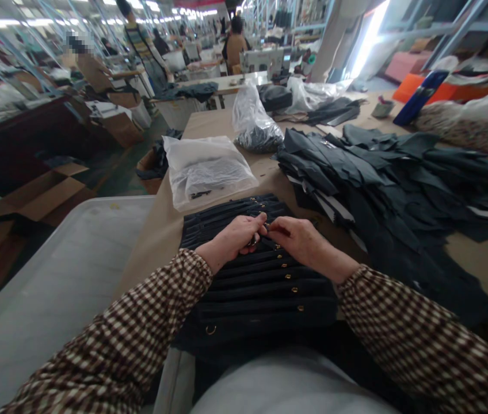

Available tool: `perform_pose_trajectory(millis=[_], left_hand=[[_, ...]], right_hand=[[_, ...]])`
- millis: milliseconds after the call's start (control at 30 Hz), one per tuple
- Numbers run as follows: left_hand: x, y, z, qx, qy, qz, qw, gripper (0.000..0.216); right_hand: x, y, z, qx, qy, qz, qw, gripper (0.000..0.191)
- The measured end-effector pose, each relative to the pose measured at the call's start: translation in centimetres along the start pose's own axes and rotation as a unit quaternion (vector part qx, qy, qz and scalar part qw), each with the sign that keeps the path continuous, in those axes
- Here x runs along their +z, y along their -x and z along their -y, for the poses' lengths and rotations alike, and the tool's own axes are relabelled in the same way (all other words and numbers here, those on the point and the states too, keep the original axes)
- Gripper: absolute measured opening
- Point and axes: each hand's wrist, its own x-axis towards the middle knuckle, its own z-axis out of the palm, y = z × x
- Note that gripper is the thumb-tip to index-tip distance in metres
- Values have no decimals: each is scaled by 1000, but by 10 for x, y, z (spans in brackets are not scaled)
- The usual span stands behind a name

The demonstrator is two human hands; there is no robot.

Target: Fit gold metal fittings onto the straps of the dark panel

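left hand: [237,238] fingers curled in, thumb and forefinger nipping a dark strap [269,226] right where both hands meet; something shiny sits under the palm, too small to call
right hand: [300,241] fingertips pressed together on the same strap from the other side, touching the left thumb
where the strap is: on top of the row of straps [252,282] laid side by side, towards its far half
what could bite, imo: it's a tiny pinch on slippery dark stuff, so a slip would drop the strap among identical ones, and dragging a wrist across could shove the neat rows and their gold rings [210,329] out of line
also: the heap of dark cut pieces [382,178] lies just beside the rows, so things could easily get mixed in
surface: tan counter [161,230] with a flat plastic bag [209,169] just past the rows, a knotted bag [255,123] further back and a grey tub [67,276] off its left edge
room: big workshop, strip lights, sewing machine [265,60] at the far end, people working at other stations, open cardboard boxes [49,192] on the floor
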Motion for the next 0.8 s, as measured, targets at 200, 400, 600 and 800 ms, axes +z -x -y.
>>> perform_pose_trajectory(millis=[200,400,600,800], left_hand=[[8,3,0,-6,143,6,990,51],[13,2,10,8,142,50,989,39],[13,6,9,2,141,49,989,23],[15,13,11,10,77,59,995,16]], right_hand=[[12,3,25,-44,-10,-15,999,23],[9,5,16,-107,-19,21,994,8],[-3,4,11,13,-128,0,992,14],[-4,10,0,188,-343,-6,920,16]])
